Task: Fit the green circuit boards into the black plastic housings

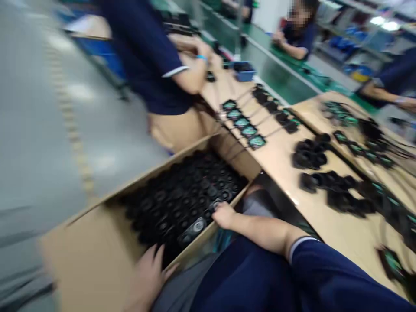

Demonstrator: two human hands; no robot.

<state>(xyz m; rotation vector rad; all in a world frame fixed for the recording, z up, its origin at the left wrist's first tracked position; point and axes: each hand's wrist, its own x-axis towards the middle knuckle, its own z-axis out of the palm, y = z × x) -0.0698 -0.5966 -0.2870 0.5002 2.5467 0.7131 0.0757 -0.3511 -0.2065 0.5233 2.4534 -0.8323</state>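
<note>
Two hands met the cardboard box (97,242): left hand (149,275) lay open on its near wall; right hand (224,215) curled among black parts (182,195), grip unclear through blur.

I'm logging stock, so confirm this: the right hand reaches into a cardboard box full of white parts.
Wrong in one respect: the head view shows the parts in the cardboard box are black, not white. The right hand does reach into that box.

Cardboard box (97,247), open, low at left; filled with small black round parts (182,195), loosely heaped, detail blurred
</note>
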